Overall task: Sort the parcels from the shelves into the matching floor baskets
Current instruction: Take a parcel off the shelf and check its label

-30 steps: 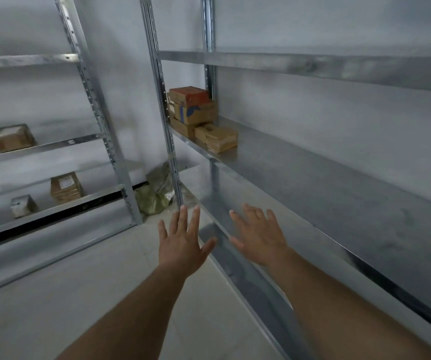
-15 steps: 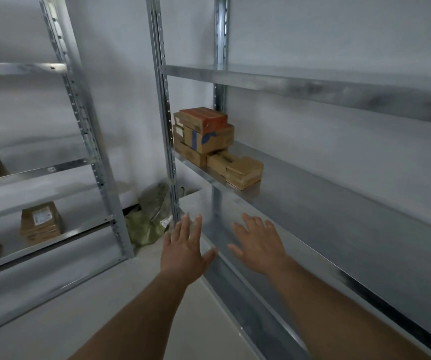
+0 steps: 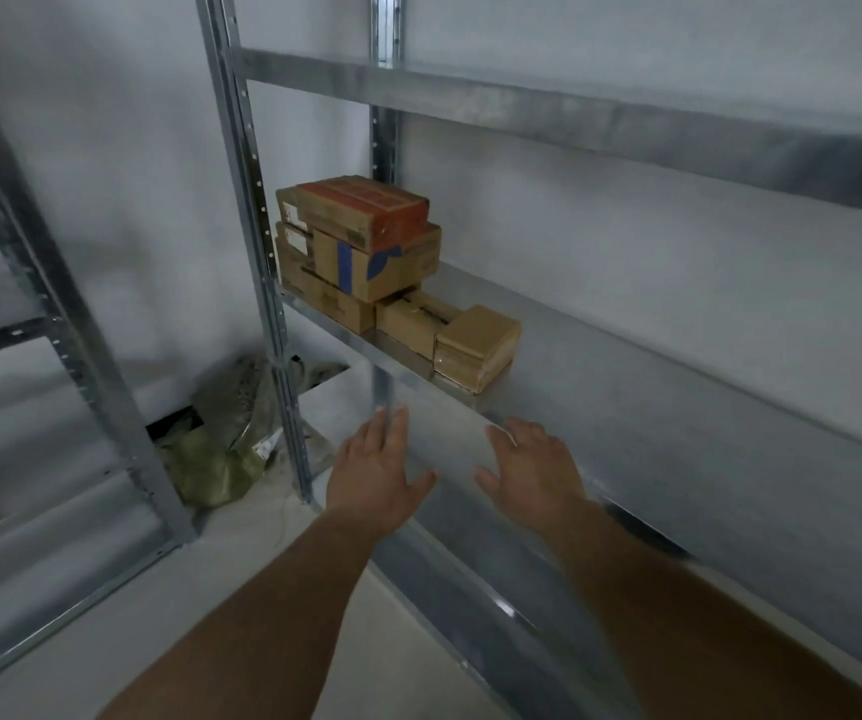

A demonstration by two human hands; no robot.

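Both arms stretched out toward the middle shelf (image 3: 678, 387) of galvanised metal. With the left hand (image 3: 374, 475): flat and palm-down, fingers straight and close together, thumb splayed to the side, gripping nothing. With the right hand (image 3: 533, 470): likewise spread flat, palm-down, thumb angled in toward its neighbour, holding nothing either. Fingertips of the right hand level with the front edge of the middle shelf; hard to tell whether touching it. Left hand below that edge, in front of the bay underneath.

Parcels up and ahead of both hands, well apart from them, bunched at the left end of the middle shelf beside the upright post (image 3: 257, 200). Stacked three high: red-topped carton (image 3: 361, 210) on top, carton with blue tape (image 3: 366, 262) beneath it, plain brown carton (image 3: 325, 298) at the bottom. Just right of the stack, a small brown box (image 3: 413, 322) lying flat on the shelf. Pressed up against that box's right side, a tan wrapped parcel (image 3: 475, 343), nearest of all to the right hand and closest to the shelf's front edge.

Overhead, an upper shelf (image 3: 574, 116) of the same metal. Down on the floor (image 3: 159, 615), just behind the upright post, a crumpled green bag (image 3: 211, 459). Farther left, another shelving unit (image 3: 55, 330), blurred.
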